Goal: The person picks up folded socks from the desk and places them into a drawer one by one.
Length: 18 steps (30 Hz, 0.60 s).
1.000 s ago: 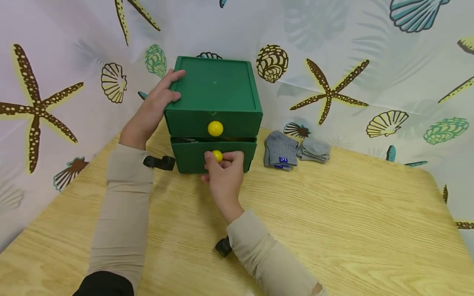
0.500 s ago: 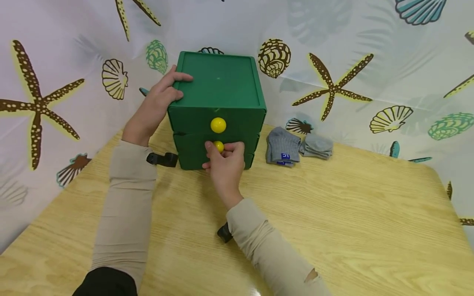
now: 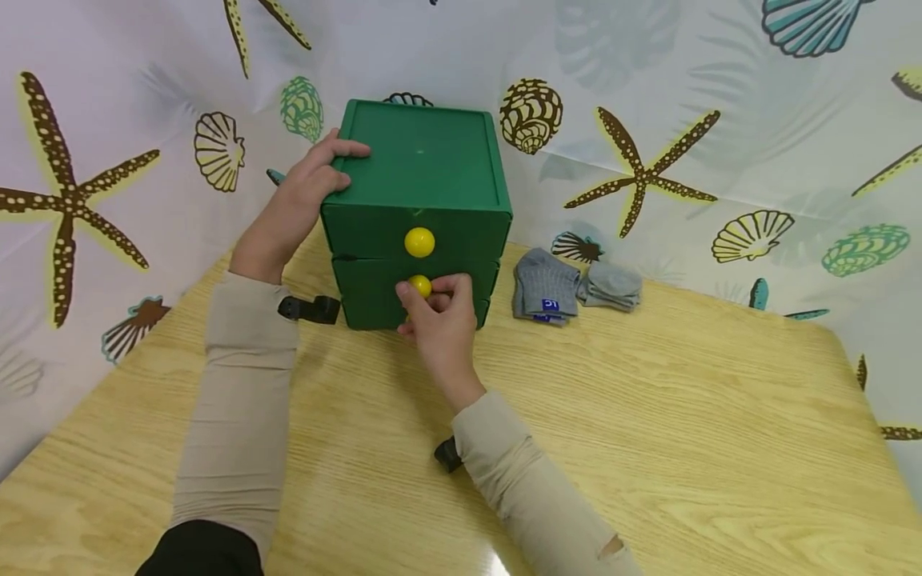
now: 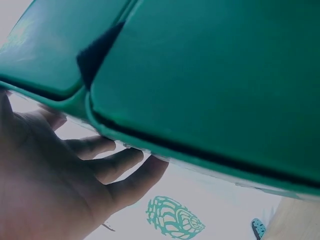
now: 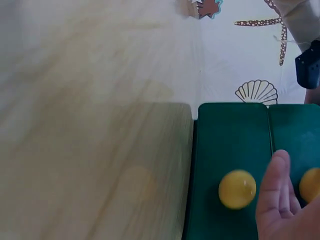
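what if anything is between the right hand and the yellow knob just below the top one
Nothing visible: in the head view, the right hand's thumb and fingers are at that yellow knob. The left hand is on the far side of the green drawer box, out of the way.

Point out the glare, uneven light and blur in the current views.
Head view: a white glare spot on the table at the bottom edge, plus a small glint on the top yellow knob; left wrist view: the left hand looks dark against the bright, pale cloth; right wrist view: the table's grain looks soft and smeared.
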Available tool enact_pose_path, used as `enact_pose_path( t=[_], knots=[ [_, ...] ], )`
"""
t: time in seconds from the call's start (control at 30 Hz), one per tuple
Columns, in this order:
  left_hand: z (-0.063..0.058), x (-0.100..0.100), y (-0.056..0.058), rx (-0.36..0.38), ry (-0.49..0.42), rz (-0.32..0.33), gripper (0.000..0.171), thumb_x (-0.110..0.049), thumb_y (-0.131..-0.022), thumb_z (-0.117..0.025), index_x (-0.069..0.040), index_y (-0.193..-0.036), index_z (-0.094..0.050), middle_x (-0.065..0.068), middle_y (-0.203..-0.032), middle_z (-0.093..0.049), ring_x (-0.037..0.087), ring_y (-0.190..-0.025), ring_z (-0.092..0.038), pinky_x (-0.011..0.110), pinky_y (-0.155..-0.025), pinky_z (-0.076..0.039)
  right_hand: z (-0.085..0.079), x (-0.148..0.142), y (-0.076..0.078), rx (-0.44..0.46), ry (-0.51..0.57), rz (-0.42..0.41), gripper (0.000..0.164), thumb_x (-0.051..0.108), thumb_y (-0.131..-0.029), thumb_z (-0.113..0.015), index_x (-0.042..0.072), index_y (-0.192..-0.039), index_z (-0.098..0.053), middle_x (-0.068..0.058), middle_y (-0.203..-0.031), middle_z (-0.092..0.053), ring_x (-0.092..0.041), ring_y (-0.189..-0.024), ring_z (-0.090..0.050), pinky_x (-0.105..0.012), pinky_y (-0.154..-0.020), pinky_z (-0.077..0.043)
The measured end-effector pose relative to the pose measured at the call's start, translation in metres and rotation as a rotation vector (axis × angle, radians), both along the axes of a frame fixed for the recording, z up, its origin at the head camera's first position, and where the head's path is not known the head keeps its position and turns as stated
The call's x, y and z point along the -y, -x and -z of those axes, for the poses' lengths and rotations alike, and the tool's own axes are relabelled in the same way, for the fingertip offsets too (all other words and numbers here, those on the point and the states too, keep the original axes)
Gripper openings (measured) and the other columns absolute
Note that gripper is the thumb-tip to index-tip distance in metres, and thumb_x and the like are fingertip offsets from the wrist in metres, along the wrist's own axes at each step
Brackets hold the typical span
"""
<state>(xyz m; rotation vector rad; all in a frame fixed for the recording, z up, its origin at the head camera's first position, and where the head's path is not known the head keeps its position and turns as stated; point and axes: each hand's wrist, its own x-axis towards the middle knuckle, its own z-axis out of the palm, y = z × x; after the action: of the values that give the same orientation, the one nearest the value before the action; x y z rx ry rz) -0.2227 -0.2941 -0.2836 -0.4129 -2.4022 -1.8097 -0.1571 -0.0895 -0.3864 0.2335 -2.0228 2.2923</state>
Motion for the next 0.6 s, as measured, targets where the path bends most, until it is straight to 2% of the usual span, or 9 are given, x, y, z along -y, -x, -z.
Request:
enact_pose_path(
  t=[0.1, 0.2, 0.3, 0.43, 0.5, 0.6],
  knots=[
    [-0.001, 0.0, 0.0, 0.01, -0.005, 0.002, 0.049, -0.023, -0.1, -0.034, -0.012, -0.145, -0.049, -0.007, -0.168, 0.0, 0.012, -0.151, 0.007, 0.052, -0.117, -0.008, 0.001, -0.009, -0.002, 0.016, -0.066, -0.047, 0.037, 0.021, -0.094, -0.075, 0.006, -0.114, -0.048, -0.01, -0.089, -0.063, -0.038, -0.066, -0.063, -0.041, -0.067, -0.059],
    [-0.001, 0.0, 0.002, 0.014, -0.006, 0.002, 0.049, -0.024, -0.1, -0.034, -0.013, -0.145, -0.049, -0.008, -0.168, 0.0, 0.013, -0.151, 0.008, 0.052, -0.117, -0.009, 0.003, -0.015, -0.004, 0.06, -0.142, -0.066, 0.032, 0.017, -0.094, -0.074, 0.004, -0.115, -0.053, -0.01, -0.09, -0.062, -0.025, -0.064, -0.061, -0.035, -0.064, -0.057],
    [-0.001, 0.0, 0.003, 0.013, -0.007, 0.004, 0.049, -0.024, -0.101, -0.034, -0.012, -0.146, -0.048, -0.009, -0.168, 0.0, 0.012, -0.151, 0.008, 0.052, -0.117, -0.008, 0.005, -0.017, -0.003, 0.1, -0.238, -0.024, 0.024, 0.014, -0.093, -0.072, 0.001, -0.11, -0.06, -0.008, -0.088, -0.061, -0.018, -0.064, -0.058, -0.028, -0.06, -0.052],
    [0.001, 0.0, 0.003, 0.019, -0.006, 0.003, 0.049, -0.023, -0.101, -0.033, -0.011, -0.146, -0.048, -0.009, -0.168, 0.001, 0.011, -0.151, 0.008, 0.051, -0.117, -0.007, 0.01, -0.014, -0.004, 0.131, -0.353, 0.047, 0.019, 0.012, -0.092, -0.071, 0.001, -0.106, -0.066, -0.007, -0.091, -0.062, -0.016, -0.076, -0.058, -0.025, -0.064, -0.049],
    [0.001, 0.0, 0.002, 0.02, -0.01, 0.002, 0.049, -0.022, -0.1, -0.033, -0.011, -0.146, -0.048, -0.009, -0.168, 0.001, 0.011, -0.151, 0.008, 0.051, -0.117, -0.008, 0.013, -0.011, -0.004, 0.144, -0.354, 0.053, 0.02, 0.012, -0.091, -0.073, 0.001, -0.106, -0.065, -0.007, -0.093, -0.061, -0.015, -0.077, -0.058, -0.025, -0.064, -0.05],
    [0.001, -0.001, 0.001, 0.013, -0.02, 0.005, 0.049, -0.022, -0.1, -0.033, -0.011, -0.146, -0.048, -0.008, -0.168, 0.0, 0.012, -0.151, 0.008, 0.052, -0.117, -0.009, 0.016, -0.006, -0.004, 0.18, -0.273, 0.053, 0.022, 0.012, -0.09, -0.074, 0.001, -0.107, -0.063, -0.008, -0.09, -0.059, -0.015, -0.065, -0.058, -0.025, -0.057, -0.05]
  ],
)
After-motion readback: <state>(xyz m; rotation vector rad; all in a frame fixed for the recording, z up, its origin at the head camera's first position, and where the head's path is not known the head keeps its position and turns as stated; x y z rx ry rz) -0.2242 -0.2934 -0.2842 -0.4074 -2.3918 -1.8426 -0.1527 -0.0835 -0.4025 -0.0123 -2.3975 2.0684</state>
